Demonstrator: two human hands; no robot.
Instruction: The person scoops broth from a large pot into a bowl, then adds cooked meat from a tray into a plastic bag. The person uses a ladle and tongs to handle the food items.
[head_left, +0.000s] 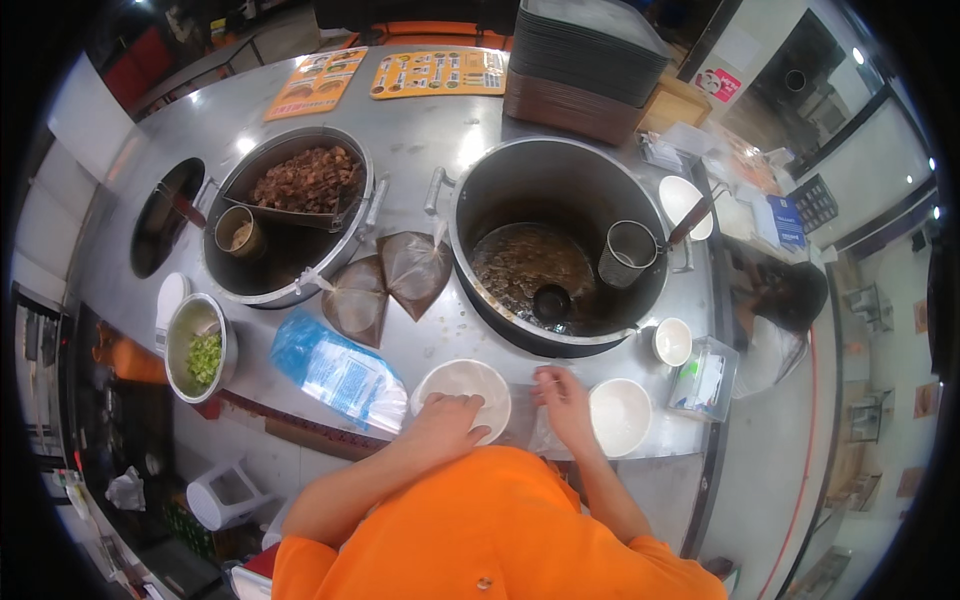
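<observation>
My left hand (450, 420) lies over the near side of a white bowl (491, 382), fingers bent down into it. A thin clear plastic film seems to line this bowl. My right hand (562, 401) is raised just right of it with fingers curled together; whether they pinch any film cannot be made out. Clear plastic (546, 435) lies below that hand. A second white bowl (621, 416) stands close to its right. Beyond both hands is a large metal pot (465, 262) of brown broth, with a black ladle (552, 304) inside and a wire-mesh strainer (628, 255) at its right wall.
Two tied bags of brown liquid (415, 274) and a blue-and-white plastic packet (337, 367) lie left. Further left are a pot of chopped meat (307, 180) and a bowl of chopped greens (202, 356). A clear box (703, 379) and small cup (672, 341) stand right; trays (585, 67) rise behind.
</observation>
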